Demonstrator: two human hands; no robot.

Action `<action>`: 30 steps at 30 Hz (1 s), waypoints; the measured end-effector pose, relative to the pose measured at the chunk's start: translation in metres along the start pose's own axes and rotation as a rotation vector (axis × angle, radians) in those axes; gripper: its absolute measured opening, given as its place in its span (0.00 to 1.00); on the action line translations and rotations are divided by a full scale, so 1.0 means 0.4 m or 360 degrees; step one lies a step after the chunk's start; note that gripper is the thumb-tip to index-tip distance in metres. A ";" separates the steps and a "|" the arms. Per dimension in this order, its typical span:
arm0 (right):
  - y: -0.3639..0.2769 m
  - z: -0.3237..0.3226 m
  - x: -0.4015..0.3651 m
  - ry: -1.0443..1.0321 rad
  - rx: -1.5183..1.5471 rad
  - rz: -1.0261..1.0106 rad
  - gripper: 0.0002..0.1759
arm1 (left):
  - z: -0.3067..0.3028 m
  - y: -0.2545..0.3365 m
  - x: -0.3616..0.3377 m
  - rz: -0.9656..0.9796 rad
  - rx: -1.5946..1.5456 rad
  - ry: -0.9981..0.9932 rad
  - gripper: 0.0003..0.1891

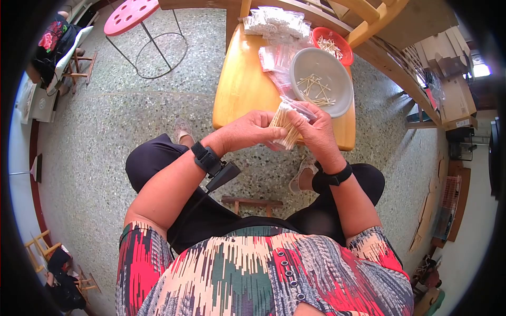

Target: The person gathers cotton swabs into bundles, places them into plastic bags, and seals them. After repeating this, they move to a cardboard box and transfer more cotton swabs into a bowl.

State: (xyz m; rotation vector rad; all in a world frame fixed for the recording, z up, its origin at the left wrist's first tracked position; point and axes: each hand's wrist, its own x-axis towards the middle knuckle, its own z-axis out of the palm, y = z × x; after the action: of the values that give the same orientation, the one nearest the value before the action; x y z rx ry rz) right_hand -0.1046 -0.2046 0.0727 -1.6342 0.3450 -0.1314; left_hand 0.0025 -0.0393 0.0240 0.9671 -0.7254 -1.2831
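A bundle of cotton swabs [282,122] with wooden sticks is gripped between both of my hands, over the front edge of a wooden chair seat [237,79]. My left hand [252,129] pinches the bundle from the left side. On the other side, my right hand [319,132] has its thumb pressed across the swabs. Part of a clear zip bag [301,109] shows by the right fingers; how far it wraps the swabs I cannot tell. Just beyond my hands stands a grey bowl [326,62] with loose swabs [315,88] inside.
Filled clear bags [276,22] are piled at the seat's back, with flat plastic bags [275,59] nearer. A red basket [346,48] holding swabs stands behind the bowl. A pink stool [130,16] is at upper left, cardboard [457,100] at right. Other people sit at the left edge.
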 end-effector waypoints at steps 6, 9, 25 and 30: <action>-0.003 0.000 0.005 0.0056 0.0025 -0.0043 0.16 | -0.004 -0.001 0.002 -0.0090 0.0047 -0.0044 0.22; -0.002 -0.003 0.006 0.0135 -0.0378 -0.0092 0.16 | -0.001 -0.003 0.003 -0.0064 0.0069 -0.0030 0.22; 0.002 -0.026 0.012 0.0248 -0.0237 0.0001 0.10 | 0.004 0.029 -0.008 -0.0033 -0.0090 -0.0157 0.26; -0.008 -0.019 0.011 0.0224 -0.0193 -0.0072 0.09 | -0.006 0.008 0.001 -0.0002 -0.0097 -0.0082 0.24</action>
State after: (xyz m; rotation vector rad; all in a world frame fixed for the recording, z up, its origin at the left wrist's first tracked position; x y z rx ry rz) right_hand -0.1024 -0.2130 0.0760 -1.7574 0.4309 -0.2652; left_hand 0.0060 -0.0391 0.0257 0.8880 -0.7218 -1.3278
